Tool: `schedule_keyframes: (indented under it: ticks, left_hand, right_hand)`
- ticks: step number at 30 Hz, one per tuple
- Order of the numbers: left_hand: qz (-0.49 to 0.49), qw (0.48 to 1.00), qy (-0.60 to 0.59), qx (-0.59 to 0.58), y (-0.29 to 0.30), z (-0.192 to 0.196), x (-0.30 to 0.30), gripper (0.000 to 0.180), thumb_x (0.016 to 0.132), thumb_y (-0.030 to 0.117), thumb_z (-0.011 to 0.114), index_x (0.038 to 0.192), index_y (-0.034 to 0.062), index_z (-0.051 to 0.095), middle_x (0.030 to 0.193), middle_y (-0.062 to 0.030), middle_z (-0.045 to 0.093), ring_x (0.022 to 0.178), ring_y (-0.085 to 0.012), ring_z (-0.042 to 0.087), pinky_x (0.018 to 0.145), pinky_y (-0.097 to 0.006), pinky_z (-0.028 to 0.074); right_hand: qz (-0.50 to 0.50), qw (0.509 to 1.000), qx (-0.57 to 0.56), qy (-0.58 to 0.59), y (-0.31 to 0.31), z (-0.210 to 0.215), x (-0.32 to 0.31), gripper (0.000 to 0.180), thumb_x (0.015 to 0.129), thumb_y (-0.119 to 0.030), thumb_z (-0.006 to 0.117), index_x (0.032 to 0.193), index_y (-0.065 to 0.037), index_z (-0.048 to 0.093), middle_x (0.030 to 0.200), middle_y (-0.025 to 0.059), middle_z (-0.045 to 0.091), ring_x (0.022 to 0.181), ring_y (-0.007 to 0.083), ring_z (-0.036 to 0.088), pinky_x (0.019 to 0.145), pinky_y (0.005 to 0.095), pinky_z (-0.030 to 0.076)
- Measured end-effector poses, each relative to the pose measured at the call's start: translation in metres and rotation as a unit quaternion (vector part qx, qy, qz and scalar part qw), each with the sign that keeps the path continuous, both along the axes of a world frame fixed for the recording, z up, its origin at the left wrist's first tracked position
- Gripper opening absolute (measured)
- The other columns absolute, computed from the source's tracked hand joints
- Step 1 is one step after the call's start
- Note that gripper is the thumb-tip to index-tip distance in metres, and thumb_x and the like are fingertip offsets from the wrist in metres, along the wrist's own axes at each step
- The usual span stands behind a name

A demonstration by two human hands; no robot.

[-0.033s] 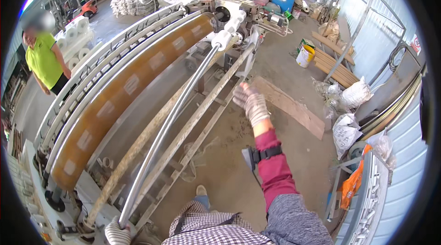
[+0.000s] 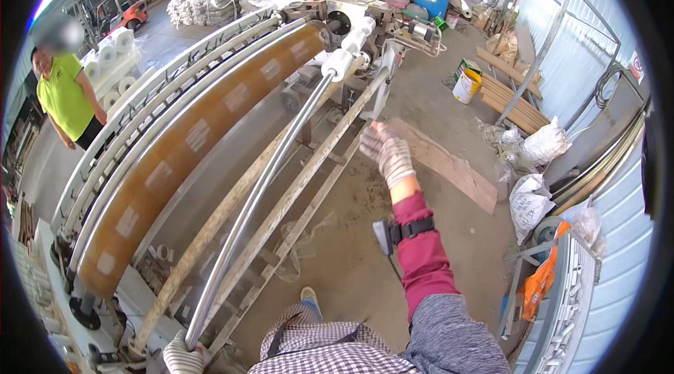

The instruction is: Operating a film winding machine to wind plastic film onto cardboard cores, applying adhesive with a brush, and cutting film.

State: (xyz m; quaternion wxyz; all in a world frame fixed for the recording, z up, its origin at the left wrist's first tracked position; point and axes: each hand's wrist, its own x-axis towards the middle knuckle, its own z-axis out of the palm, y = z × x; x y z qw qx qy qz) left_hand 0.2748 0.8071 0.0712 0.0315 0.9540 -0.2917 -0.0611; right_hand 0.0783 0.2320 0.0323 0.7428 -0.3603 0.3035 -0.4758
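Currently our left hand (image 2: pixel 184 354) clamps its fingers on the steel bar (image 2: pixel 260 191); right hand (image 2: pixel 388 153) hovers, fingers apart; bar not yet seated.

One head-worn fisheye looks steeply down along the roller machine (image 2: pixel 189 149), close above both hands.

The gloved right hand (image 2: pixel 387 153) reaches out beside a rusty frame rail (image 2: pixel 309 177), seemingly just clear of it; the gloved left hand (image 2: pixel 184 354) grips the steel bar (image 2: pixel 263 184) beside the brown roller (image 2: pixel 189 146).
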Motion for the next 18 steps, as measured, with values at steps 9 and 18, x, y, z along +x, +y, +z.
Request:
schedule_keyframes:
  ticks: [9, 18]
  left_hand:
    - [0.064, 0.997, 0.011, 0.039, -0.194, 0.001, -0.003, 0.035, 0.074, 0.024, 0.063, 0.107, 0.0134, 0.066, 0.081, -0.0175, 0.067, 0.074, -0.0344, 0.064, 0.069, -0.041, 0.052]
    - [0.369, 0.882, 0.046, -0.288, -0.137, -0.063, -0.01, 0.022, 0.075, 0.001, 0.06, 0.097, 0.0022, 0.064, 0.083, -0.0181, 0.065, 0.081, -0.0293, 0.062, 0.076, -0.035, 0.049]
  right_hand:
    - [-0.023, 0.997, 0.036, 0.06, -0.345, 0.013, 0.067, 0.069, 0.083, -0.051, 0.063, 0.126, -0.002, 0.039, 0.106, 0.0172, 0.054, 0.096, 0.0339, 0.058, 0.077, 0.0527, 0.051]
    - [0.147, 0.982, -0.085, 0.085, -0.641, -0.018, 0.207, 0.066, 0.088, -0.065, 0.039, 0.127, -0.014, 0.051, 0.128, 0.0025, 0.055, 0.12, 0.021, 0.045, 0.102, 0.0433, 0.036]
